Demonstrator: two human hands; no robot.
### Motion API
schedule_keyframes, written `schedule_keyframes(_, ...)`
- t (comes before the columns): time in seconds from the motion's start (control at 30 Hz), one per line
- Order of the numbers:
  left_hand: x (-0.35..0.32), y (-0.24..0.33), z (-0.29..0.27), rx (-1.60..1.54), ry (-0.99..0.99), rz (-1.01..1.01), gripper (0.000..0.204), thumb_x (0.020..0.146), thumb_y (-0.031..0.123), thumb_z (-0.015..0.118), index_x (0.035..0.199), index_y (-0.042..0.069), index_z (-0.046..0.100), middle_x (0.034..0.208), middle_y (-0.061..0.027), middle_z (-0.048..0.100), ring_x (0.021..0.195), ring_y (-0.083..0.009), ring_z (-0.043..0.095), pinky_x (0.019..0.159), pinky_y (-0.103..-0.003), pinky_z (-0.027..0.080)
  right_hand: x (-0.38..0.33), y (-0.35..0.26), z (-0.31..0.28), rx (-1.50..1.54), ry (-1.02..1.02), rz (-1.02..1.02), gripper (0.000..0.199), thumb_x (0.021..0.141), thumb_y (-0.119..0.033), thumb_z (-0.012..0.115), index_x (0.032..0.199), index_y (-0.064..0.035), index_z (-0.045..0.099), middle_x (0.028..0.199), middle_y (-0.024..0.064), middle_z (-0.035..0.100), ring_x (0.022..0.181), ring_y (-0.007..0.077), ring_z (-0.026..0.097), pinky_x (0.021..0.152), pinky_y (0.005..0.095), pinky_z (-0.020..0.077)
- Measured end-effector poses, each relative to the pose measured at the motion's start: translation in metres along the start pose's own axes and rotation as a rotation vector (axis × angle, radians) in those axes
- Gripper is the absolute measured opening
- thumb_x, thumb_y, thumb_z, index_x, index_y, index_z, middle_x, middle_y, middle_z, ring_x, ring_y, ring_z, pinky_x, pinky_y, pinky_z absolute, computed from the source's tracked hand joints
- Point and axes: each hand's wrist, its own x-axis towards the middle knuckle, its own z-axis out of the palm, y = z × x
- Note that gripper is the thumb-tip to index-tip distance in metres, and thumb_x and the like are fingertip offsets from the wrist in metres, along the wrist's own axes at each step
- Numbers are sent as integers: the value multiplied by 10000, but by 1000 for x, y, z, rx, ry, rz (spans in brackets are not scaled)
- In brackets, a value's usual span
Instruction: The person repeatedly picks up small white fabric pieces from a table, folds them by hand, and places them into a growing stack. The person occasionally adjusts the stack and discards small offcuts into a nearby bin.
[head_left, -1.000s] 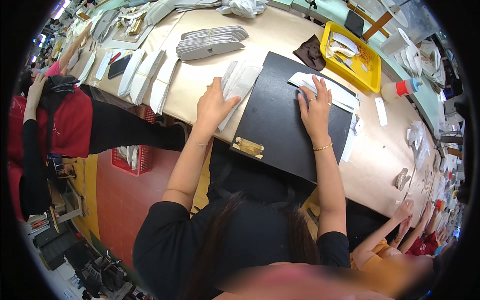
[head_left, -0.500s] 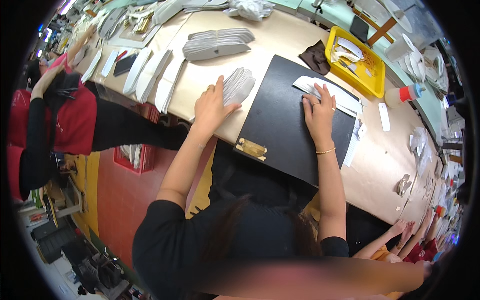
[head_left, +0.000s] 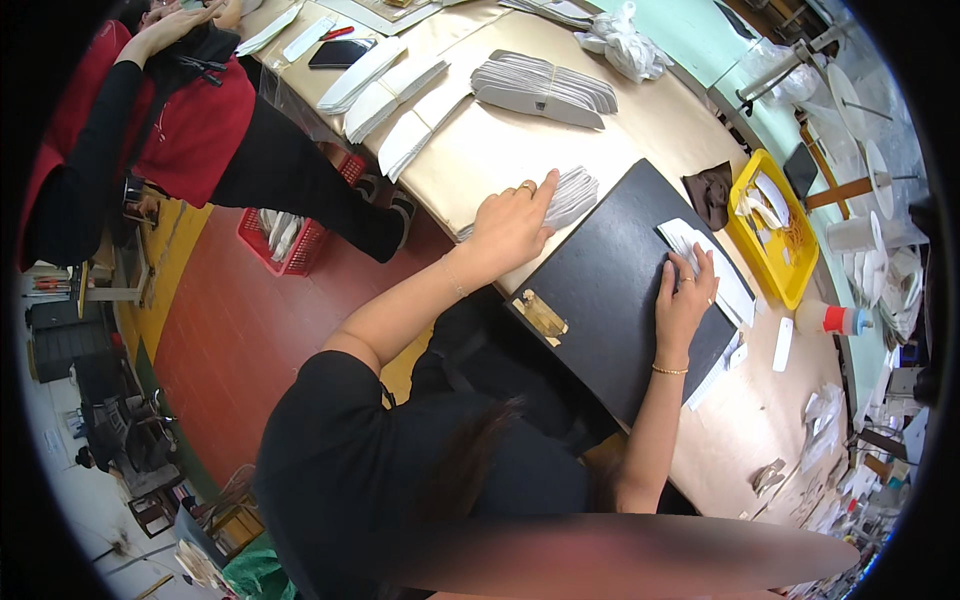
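Observation:
My left hand [head_left: 508, 230] lies over a fanned pile of thin grey pieces [head_left: 573, 198] beside the black board. Its index finger is stretched out across the pile, with the thumb apart. Part of the pile is hidden under the hand. On the black board [head_left: 610, 290], my right hand [head_left: 684, 305] rests with its fingers spread on a few white, elongated flat pieces [head_left: 735, 290], near the board's right side. Neither hand has its fingers closed round anything.
Banded bundles of grey pieces [head_left: 545, 88] and white pieces [head_left: 390, 98] lie farther back, near a phone [head_left: 342, 54]. A yellow tray [head_left: 795, 285], a dark cloth [head_left: 708, 195] and a bottle [head_left: 832, 319] stand at right. Another person [head_left: 195, 110] stands at left near a red basket [head_left: 295, 255].
The whole view has turned, so the table sits farther right and lower. My left hand now reaches more over the grey pile, index finger extended. My right hand stays on the white pieces.

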Motion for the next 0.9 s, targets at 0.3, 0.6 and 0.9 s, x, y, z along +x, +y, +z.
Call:
schedule_keyframes(0.3, 1, -13, 3, -120, 34, -125, 808, 781, 306, 769, 1415, -25, 395, 1149, -235, 610, 1046, -393, 605, 906, -433, 487, 3, -4, -1, 9, 49, -45, 175, 895, -180, 673, 1058, -128, 710, 1348, 84, 549, 1361, 315, 425, 1148, 545, 233)
schedule_keyframes(0.6, 6, -14, 16, -121, 71, -12, 643, 805, 234, 749, 1301, -68, 472, 1185, -282, 588, 1102, -437, 568, 942, -469, 455, -1, 4, -24, 116, 149, -78, 201, 854, -170, 705, 1050, -125, 697, 1297, 83, 580, 1319, 305, 468, 1111, 518, 331)
schedule_keyframes(0.9, 2, -9, 17, -53, 56, -48, 701, 835, 286, 723, 1352, -88, 431, 1240, -299, 564, 1151, -433, 553, 977, -453, 445, -26, 116, -92, 58, 134, 634, 196, 851, -121, 687, 1036, -59, 704, 1058, 153, 619, 1003, 322, 608, 900, 402, 488)
